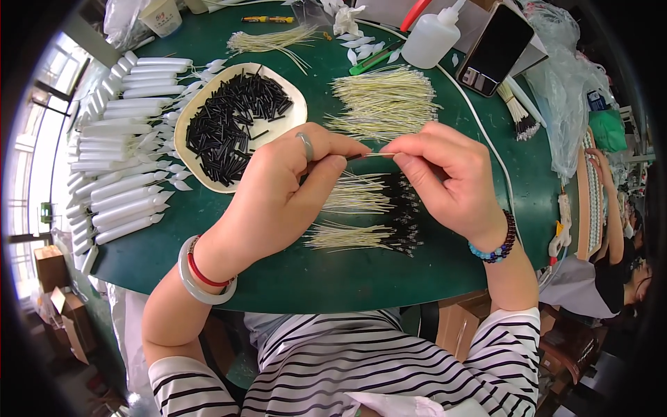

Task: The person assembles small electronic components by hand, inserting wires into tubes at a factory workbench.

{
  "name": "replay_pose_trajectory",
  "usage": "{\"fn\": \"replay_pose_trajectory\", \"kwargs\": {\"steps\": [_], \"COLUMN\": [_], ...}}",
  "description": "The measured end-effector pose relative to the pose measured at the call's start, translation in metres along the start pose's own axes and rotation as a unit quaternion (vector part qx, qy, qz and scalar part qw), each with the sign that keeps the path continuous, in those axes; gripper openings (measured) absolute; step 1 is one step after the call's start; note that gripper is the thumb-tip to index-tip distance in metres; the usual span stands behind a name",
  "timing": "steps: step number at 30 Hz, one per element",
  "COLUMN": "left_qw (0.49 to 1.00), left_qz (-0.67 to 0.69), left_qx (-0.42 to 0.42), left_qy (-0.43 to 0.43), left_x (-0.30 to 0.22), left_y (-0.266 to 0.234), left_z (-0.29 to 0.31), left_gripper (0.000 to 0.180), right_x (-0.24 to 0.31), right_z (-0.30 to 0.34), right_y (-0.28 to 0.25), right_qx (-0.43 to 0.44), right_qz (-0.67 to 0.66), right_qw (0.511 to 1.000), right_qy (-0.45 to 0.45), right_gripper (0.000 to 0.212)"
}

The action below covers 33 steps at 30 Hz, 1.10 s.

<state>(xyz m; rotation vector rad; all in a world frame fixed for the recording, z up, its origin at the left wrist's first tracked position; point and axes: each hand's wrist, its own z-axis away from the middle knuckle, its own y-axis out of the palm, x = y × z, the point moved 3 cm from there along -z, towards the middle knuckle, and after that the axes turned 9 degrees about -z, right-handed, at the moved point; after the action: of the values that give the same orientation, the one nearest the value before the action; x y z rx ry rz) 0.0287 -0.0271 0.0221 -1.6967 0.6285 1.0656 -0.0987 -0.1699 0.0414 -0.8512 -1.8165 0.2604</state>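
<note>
Both hands meet above the middle of the green table. My left hand (281,177) pinches a short dark piece between thumb and forefinger; it looks like one of the black tubes. My right hand (451,174) is closed on a thin pale wire (379,154), held level, whose end meets the dark piece. Fingertips hide where the two join. Beside my left hand stands a cream bowl (299,104) of short black tubes (219,132). Below the hands lie two bundles of wires with black-sleeved ends (399,201). Beyond them is a larger bundle of pale wires (382,101).
White candle-shaped sticks (128,198) are stacked at the left. At the back are a white squeeze bottle (431,42), a green cutter (375,59), a phone (497,48) and a paper cup (161,17). A white cable (479,115) crosses the right side. Another person's arm (611,201) shows far right.
</note>
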Motion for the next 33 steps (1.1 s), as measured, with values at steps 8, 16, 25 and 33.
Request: {"fn": "replay_pose_trajectory", "kwargs": {"steps": [8,16,25,33], "left_qw": [1.000,0.970,0.979,0.967], "left_qz": [0.027,-0.153,-0.126,-0.176], "left_qx": [0.003,-0.096,-0.117,-0.127], "left_qy": [0.001,0.165,0.106,0.131], "left_x": [0.002,-0.006,-0.006,-0.008], "left_y": [0.002,0.002,0.005,0.008], "left_z": [0.000,0.000,-0.001,0.000], "left_gripper": [0.022,0.022,0.026,0.018], "right_x": [0.002,0.006,-0.006,-0.003], "right_z": [0.001,0.004,0.002,0.000], "right_y": [0.001,0.004,-0.003,0.014], "right_qx": [0.003,0.026,0.058,0.062], "right_qz": [0.018,0.171,0.099,0.032], "right_qw": [1.000,0.977,0.993,0.997], "right_qy": [-0.012,-0.123,-0.040,-0.039], "right_gripper": [0.008,0.018,0.019,0.013]}}
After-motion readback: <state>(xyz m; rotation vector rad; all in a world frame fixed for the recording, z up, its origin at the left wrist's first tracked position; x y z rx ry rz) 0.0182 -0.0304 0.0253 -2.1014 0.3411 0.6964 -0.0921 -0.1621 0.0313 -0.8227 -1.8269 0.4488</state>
